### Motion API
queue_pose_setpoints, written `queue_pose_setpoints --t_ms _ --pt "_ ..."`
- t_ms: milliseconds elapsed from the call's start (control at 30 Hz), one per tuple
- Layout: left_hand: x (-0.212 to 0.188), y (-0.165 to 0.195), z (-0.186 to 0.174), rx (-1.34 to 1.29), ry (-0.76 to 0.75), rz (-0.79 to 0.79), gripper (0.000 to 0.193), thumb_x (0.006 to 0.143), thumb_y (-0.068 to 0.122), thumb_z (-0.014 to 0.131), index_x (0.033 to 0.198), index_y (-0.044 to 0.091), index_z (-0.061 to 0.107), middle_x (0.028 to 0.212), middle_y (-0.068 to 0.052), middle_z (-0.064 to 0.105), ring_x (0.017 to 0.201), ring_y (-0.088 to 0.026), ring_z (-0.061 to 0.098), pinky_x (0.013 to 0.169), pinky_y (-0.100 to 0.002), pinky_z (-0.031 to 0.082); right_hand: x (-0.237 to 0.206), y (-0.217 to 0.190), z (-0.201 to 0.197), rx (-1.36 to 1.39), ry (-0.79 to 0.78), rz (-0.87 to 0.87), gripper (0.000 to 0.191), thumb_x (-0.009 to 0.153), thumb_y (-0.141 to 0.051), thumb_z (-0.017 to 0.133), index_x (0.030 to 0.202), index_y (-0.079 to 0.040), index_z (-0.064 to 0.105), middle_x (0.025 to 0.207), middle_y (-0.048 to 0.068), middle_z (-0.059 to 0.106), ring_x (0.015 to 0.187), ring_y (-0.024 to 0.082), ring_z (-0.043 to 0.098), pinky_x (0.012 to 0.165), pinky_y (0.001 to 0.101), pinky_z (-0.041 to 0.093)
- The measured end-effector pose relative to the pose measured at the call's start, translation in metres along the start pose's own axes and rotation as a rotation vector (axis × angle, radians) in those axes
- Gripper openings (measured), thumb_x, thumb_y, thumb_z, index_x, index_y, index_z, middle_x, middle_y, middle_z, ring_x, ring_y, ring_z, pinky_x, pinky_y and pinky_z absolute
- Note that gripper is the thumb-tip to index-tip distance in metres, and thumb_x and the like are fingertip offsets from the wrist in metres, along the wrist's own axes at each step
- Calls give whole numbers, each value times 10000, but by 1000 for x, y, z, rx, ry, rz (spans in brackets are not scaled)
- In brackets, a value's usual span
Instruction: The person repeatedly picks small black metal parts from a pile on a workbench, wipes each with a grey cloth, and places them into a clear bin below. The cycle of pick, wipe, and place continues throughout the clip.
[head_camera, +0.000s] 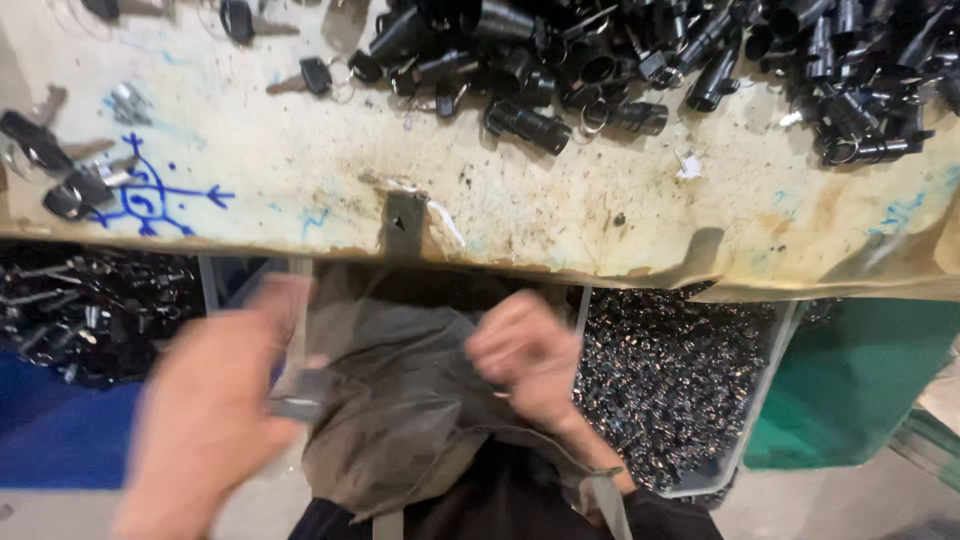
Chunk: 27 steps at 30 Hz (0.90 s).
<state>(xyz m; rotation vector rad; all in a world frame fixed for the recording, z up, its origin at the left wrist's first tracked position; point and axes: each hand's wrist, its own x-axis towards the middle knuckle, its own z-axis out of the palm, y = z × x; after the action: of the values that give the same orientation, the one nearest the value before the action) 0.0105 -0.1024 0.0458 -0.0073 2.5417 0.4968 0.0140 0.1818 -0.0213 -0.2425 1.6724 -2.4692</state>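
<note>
Left hand (205, 420) blurred, fingers pinching the grey cloth's (400, 400) edge at its 9 o'clock, right hand (525, 355) fisted, gripping the cloth at its 2 o'clock, black cylinders (640, 60) on workbench (300, 160) at 12 o'clock.

Left hand (215, 400) blurred, fingers loosely curled, right hand (520, 352) clenched, knuckles up

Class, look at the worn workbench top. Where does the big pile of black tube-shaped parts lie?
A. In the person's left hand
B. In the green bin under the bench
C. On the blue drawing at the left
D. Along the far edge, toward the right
D: the pile of black tube-shaped parts lies along the far right of the workbench top, away from the blue drawing.
</note>
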Motion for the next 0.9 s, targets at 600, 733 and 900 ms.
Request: queue_pose_setpoints --t_ms 600,733,900 --pt "171 100 -14 111 559 568 268 760 17 729 1023 36 680 1045 -128 629 1014 -309 603 729 -412 524 -47 -11 -23 968 246 334 347 1062 -139 577 1398 -60 537 1170 148 607 696 125 512 499 226 397" --pt "146 78 -20 44 768 665 293 860 90 798 1111 2 676 1031 -113 659 955 -276 592 740 -425 499 -50 -2 -25 1050 230 342 254 1095 -163 577 1328 -62 566 1172 154 601 749 134 522 532 238 401" --pt "126 65 -6 -1488 416 542 305 1007 120 613 1297 35 570 1163 -93 624 1067 -185 629 954 -314 503 -42 -9 -30 913 219 327 228 1108 -173 577 1296 -44 566 1159 174 622 733 136 529 546 250 416"
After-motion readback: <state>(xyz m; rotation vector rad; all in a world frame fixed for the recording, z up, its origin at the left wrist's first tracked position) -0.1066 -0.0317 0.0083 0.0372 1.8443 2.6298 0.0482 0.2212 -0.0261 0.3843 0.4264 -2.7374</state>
